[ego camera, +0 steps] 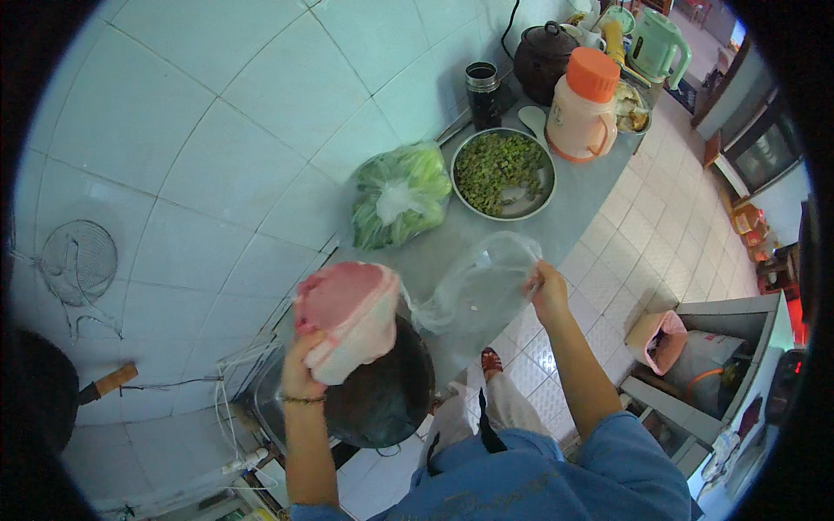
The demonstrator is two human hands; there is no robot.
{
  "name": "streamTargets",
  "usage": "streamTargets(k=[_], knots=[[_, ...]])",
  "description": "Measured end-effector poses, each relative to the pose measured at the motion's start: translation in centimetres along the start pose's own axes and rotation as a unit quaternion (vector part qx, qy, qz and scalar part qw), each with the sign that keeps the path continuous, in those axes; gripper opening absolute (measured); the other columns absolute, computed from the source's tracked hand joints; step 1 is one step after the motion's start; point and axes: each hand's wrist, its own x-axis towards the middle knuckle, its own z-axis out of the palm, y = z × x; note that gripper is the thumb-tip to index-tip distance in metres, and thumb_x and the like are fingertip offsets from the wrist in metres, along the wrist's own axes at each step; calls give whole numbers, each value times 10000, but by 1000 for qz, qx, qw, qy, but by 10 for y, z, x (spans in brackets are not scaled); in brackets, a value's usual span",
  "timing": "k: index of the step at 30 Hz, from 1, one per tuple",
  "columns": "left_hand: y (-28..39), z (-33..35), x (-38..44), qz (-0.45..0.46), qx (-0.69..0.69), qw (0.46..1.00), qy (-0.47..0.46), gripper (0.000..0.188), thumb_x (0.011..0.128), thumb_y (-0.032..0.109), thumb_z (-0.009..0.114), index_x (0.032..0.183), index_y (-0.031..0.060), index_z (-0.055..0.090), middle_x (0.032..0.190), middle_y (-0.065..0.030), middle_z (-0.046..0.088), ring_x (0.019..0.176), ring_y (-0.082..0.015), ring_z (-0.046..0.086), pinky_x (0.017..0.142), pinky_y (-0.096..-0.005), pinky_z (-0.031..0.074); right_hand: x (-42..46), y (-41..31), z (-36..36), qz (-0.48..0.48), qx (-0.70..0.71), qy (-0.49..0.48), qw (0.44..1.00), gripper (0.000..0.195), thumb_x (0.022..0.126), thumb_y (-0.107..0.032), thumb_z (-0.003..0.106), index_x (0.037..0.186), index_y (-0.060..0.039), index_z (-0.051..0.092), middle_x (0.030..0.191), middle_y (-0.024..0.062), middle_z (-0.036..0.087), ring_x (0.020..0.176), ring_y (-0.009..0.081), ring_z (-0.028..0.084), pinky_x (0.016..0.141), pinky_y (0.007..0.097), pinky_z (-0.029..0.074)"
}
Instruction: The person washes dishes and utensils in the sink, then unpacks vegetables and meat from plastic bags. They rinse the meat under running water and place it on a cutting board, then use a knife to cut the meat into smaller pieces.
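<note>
My left hand (pixel 305 368) grips a large slab of raw pork (pixel 355 312) with a thick pale layer of fat, held up above a dark wok (pixel 391 397). My right hand (pixel 548 290) pinches the edge of a clear plastic bag (pixel 472 286), which hangs open over the grey counter (pixel 391 260). The bag's left end comes close to the meat; whether they touch I cannot tell. Beyond the bag lie a knotted plastic bag of green vegetables (pixel 401 195) and a round metal dish of chopped greens (pixel 502 170).
A peach thermos jug (pixel 582 114), a dark flask (pixel 483 98), a lidded clay pot (pixel 544 58) and a green kettle (pixel 655 49) stand farther along the counter. A wire strainer (pixel 79 264) hangs on the tiled wall. A lined bin (pixel 658 342) is at the right.
</note>
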Motion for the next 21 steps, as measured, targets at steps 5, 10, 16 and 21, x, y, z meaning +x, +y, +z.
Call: streamTargets(k=[5, 10, 16, 21], knots=[[54, -5, -47, 100, 108, 989, 11, 557, 709, -5, 591, 1241, 15, 429, 1130, -103, 545, 986, -219, 556, 860, -341, 457, -26, -8, 5, -75, -164, 40, 983, 151, 843, -161, 533, 952, -57, 547, 769, 11, 528, 683, 120, 506, 620, 266, 424], [67, -40, -66, 131, 256, 952, 100, 492, 701, -8, 617, 1177, -5, 492, 1077, -96, 574, 943, -193, 569, 809, -302, 472, -61, 8, 36, -345, -475, -14, 810, 420, 747, -88, 592, 1153, -27, 502, 965, 88, 567, 914, 244, 530, 832, 327, 408], [35, -88, -59, 125, 252, 942, 181, 481, 648, -17, 670, 1113, -1, 545, 984, -74, 608, 875, -179, 584, 788, -297, 472, -99, 69, 89, -393, -692, -173, 580, 499, 674, -146, 656, 1149, -111, 508, 1117, 93, 513, 1057, 294, 462, 877, 430, 376], [-12, -101, -37, 199, 426, 861, 192, 427, 632, 45, 688, 1041, -1, 575, 970, -77, 611, 873, -179, 573, 794, -300, 453, -71, 119, 78, -438, -744, -134, 487, 358, 708, -168, 638, 1052, -120, 550, 1035, 77, 530, 1036, 268, 474, 842, 432, 400]])
